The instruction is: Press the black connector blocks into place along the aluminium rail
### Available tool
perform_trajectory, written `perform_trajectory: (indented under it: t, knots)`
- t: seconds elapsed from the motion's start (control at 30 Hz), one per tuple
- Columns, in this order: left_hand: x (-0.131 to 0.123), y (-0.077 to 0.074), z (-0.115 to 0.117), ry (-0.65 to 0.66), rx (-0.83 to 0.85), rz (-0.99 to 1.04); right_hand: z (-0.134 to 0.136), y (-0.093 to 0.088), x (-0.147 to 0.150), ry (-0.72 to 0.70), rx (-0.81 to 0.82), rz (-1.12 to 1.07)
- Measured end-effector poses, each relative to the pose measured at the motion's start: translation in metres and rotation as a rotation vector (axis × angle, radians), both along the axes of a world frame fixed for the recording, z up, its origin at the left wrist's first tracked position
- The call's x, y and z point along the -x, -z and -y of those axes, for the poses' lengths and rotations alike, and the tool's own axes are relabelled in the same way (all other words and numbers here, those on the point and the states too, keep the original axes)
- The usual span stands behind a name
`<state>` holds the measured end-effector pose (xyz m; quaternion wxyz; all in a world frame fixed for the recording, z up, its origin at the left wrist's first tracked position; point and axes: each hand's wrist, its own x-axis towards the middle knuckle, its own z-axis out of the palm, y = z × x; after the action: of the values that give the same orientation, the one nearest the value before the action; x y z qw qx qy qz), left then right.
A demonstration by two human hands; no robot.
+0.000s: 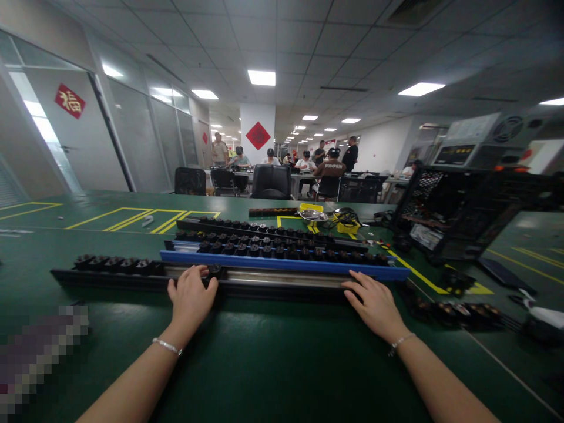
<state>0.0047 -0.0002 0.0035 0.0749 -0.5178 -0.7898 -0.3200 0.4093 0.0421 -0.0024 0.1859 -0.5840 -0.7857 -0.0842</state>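
Note:
A long black power-strip rail (282, 288) lies across the green table in front of me, with a bare metal channel along its middle. Several black socket modules (114, 263) sit in its left end, and one single module (216, 271) stands apart near the middle. My left hand (190, 298) is over the rail, its thumb and index finger closed about that single module. At the rail's right part rests my right hand (374, 302), fingers apart and touching the edge, with nothing held. Fingers of the left hand partly hide the channel.
Behind lies a blue rail (282, 262), then more rails with rows of black modules (264, 239). A metal dish (314, 215) stands farther back. To the right are an open black computer case (434, 205) and a row of loose modules (467, 314). People sit at far tables.

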Motion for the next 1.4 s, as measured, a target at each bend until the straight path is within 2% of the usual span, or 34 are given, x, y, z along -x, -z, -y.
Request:
perform_trajectory:
  t: [1.03, 1.4]
  knots:
    - [-0.0003, 0.0050, -0.0016, 0.133, -0.011, -0.011, -0.0002, 0.0000, -0.0001, 0.002, -0.015, 0.010]
    - [-0.0039, 0.0011, 0.0020, 0.207, 0.015, 0.005, -0.0016, 0.0019, -0.0008, -0.005, -0.029, 0.004]
